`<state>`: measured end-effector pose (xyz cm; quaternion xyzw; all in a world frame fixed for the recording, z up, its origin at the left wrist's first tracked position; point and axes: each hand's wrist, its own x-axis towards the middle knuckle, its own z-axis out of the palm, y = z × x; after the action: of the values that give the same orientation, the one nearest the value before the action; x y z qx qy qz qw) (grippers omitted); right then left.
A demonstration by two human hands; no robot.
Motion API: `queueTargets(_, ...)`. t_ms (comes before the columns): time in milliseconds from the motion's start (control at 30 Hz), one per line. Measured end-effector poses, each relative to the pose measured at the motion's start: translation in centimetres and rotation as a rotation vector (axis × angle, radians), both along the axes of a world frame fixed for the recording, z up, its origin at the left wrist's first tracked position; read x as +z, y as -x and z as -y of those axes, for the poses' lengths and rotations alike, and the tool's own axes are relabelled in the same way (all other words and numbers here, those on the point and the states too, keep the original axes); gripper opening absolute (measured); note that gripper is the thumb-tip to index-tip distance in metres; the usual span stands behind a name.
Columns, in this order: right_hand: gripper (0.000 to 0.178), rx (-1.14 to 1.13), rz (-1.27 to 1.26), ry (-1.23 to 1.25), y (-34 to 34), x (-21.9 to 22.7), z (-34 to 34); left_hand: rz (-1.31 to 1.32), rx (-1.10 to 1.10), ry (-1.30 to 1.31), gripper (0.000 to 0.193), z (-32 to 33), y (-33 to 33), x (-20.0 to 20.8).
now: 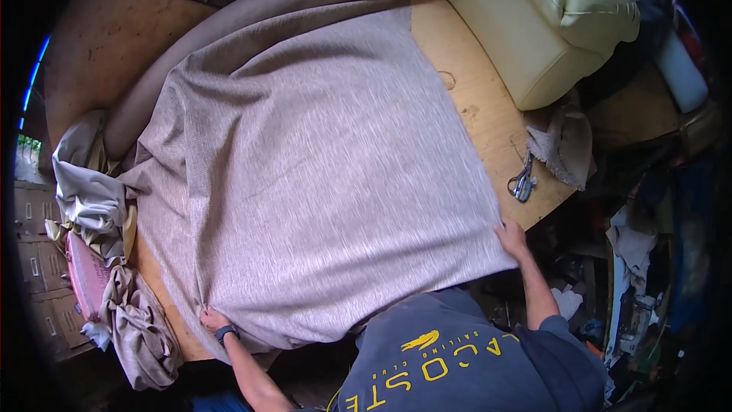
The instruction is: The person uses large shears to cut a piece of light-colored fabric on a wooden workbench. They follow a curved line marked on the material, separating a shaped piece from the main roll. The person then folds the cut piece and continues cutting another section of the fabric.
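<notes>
A wide sheet of grey-beige woven fabric [343, 152] lies over a wooden table, its near edge drawn up against my body. At the near left corner, my left hand [216, 319], with a dark watch on the wrist, is closed on the fabric's edge. My right hand [512, 239] pinches the right edge close to the near right corner. Between the hands the cloth is fairly flat, with folds running up its left side. At the far side it leads to a thick fabric roll [305, 1].
Right of the fabric, scissors [521, 180] lie on the table [450, 61] beside a frayed fabric scrap [568, 149]. A cream upholstered cushion piece [518, 34] stands at the far right. White cloth [88, 187] and crumpled beige fabric [137, 328] hang at the left edge.
</notes>
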<state>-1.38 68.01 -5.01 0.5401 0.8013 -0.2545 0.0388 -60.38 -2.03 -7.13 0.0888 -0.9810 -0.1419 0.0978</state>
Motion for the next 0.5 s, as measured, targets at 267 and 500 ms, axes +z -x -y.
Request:
queueTargets(267, 0.039, -0.315, -0.307, 0.309, -5.6, 1.0, 6.7, 0.127, 0.247, 0.03, 0.071, -1.3, -15.9, -2.4)
queueTargets(500, 0.035, -0.278, -0.018, 0.18, -4.8, 1.2, 4.8, 0.089, 0.272, 0.12, 0.047, -0.7, -14.2, -0.5)
